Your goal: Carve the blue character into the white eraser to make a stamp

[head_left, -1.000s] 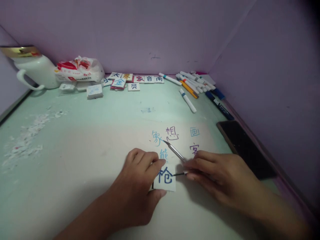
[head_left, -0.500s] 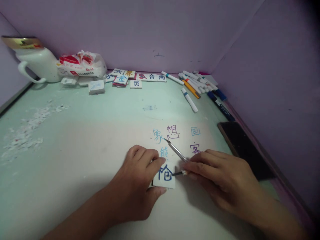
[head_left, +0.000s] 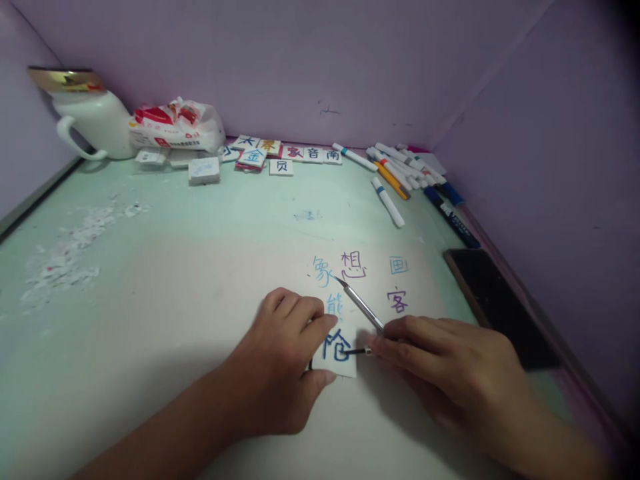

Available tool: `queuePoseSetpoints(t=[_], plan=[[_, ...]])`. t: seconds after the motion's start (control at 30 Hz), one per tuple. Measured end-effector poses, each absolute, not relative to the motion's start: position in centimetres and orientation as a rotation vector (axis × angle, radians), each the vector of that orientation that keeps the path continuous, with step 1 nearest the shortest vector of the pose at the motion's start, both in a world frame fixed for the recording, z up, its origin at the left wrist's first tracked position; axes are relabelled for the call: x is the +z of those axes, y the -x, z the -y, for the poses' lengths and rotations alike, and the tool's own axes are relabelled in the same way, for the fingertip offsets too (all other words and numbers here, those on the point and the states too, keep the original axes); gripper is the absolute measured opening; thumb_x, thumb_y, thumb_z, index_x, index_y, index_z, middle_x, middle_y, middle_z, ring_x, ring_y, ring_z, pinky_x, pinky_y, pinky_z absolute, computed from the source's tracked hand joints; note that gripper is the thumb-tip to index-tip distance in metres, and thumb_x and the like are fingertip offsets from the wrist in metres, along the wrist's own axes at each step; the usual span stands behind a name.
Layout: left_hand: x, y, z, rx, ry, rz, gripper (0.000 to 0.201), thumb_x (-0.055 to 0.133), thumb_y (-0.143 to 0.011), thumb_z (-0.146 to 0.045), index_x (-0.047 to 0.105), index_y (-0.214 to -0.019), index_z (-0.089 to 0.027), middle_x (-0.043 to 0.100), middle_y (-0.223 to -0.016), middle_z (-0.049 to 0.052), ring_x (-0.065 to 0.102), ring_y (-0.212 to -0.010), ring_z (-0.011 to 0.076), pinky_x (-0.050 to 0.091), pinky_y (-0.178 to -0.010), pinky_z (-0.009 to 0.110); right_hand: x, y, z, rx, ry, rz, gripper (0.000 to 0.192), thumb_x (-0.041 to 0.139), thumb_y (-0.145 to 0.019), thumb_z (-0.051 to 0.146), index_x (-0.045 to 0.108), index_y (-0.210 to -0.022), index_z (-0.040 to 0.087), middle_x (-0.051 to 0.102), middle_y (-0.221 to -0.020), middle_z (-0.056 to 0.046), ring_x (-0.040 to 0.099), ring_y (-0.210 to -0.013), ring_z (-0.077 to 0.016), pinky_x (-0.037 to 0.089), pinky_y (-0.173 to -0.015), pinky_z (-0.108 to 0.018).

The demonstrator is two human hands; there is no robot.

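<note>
My left hand (head_left: 285, 360) is closed on a small white square tile (head_left: 345, 368) bearing a dark blue character, with fingertips at its far edge and thumb at its near edge. My right hand (head_left: 445, 373) grips a silver craft knife (head_left: 364, 305), its blade pointing up and left over the light blue writing. Between the same fingers sits a thin dark-tipped tool (head_left: 356, 351); its tip meets the right part of the tile's character. What kind of tool this is, I cannot make out. Blue and purple characters (head_left: 353, 265) are written on the pale work surface beyond the tile.
Lettered tiles (head_left: 281, 167) and a tissue pack (head_left: 177, 127) lie along the back wall, near a white mug (head_left: 97, 123). Markers (head_left: 387, 202) are heaped back right, above a dark phone (head_left: 503, 310). White scraps (head_left: 75, 240) are scattered at left.
The whole view has shifted slightly, so everything appears a little further right. The dark tip sits slightly further left on the character. Both hands keep their grips.
</note>
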State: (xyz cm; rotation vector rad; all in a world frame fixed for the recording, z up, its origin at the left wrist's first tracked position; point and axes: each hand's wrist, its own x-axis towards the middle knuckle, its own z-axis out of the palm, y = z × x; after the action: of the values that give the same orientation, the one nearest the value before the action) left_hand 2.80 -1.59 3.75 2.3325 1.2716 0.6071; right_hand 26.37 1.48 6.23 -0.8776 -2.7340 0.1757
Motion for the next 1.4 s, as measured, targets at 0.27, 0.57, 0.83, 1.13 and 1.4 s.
queuePoseSetpoints(t=[0.27, 0.57, 0.83, 1.13, 1.4], plan=[[3.6, -2.8, 1.7, 0.623, -2.343, -1.268, 0.040, 0.062, -0.072, -0.018, 0.055, -0.112, -0.014, 0.056, -0.103, 0.011, 0.049, -0.092, 0.0265, 0.037, -0.089, 0.048, 6.5, -25.5, -1.5, 0.121, 0.844, 2.735, 0.032, 0.042, -0.086, 0.006, 0.068, -0.097, 0.020, 0.072, -0.080, -0.004, 0.064, -0.060, -0.0168, 0.043, -0.048, -0.027], [3.6, -2.8, 1.6, 0.626, -2.334, -1.256, 0.039, 0.059, -0.074, -0.019, 0.053, -0.112, -0.014, 0.056, -0.104, 0.011, 0.048, -0.093, 0.0268, 0.037, -0.088, 0.049, 7.2, -25.1, -1.4, 0.096, 0.867, 2.779, 0.038, 0.039, -0.079, 0.002, 0.069, -0.094, 0.019, 0.070, -0.074, -0.003, 0.063, -0.055, -0.0170, 0.039, -0.044, -0.028], [3.5, -2.8, 1.6, 0.623, -2.338, -1.252, 0.038, 0.060, -0.073, -0.019, 0.054, -0.110, -0.014, 0.055, -0.102, 0.011, 0.048, -0.092, 0.0264, 0.036, -0.088, 0.048, 6.4, -25.9, -1.6, 0.295, 0.911, 2.733, 0.027, 0.045, -0.088, 0.011, 0.065, -0.103, 0.021, 0.069, -0.078, -0.004, 0.063, -0.059, -0.0161, 0.042, -0.050, -0.025], [3.3, -2.8, 1.7, 0.639, -2.331, -1.231, 0.038, 0.060, -0.074, -0.019, 0.052, -0.111, -0.014, 0.054, -0.102, 0.011, 0.046, -0.092, 0.0263, 0.035, -0.088, 0.048, 7.9, -26.6, -1.3, 0.922, 1.076, 2.469, 0.021, 0.039, -0.091, 0.010, 0.048, -0.102, 0.027, 0.066, -0.086, 0.003, 0.065, -0.076, -0.0093, 0.050, -0.066, -0.017], [3.3, -2.7, 1.6, 0.639, -2.332, -1.225, 0.040, 0.060, -0.074, -0.019, 0.051, -0.113, -0.014, 0.054, -0.104, 0.011, 0.046, -0.093, 0.0262, 0.034, -0.088, 0.048, 7.4, -26.6, -1.3, 0.745, 1.079, 2.559, 0.023, 0.046, -0.088, 0.011, 0.054, -0.100, 0.029, 0.071, -0.081, 0.006, 0.068, -0.066, -0.0106, 0.049, -0.057, -0.019]])
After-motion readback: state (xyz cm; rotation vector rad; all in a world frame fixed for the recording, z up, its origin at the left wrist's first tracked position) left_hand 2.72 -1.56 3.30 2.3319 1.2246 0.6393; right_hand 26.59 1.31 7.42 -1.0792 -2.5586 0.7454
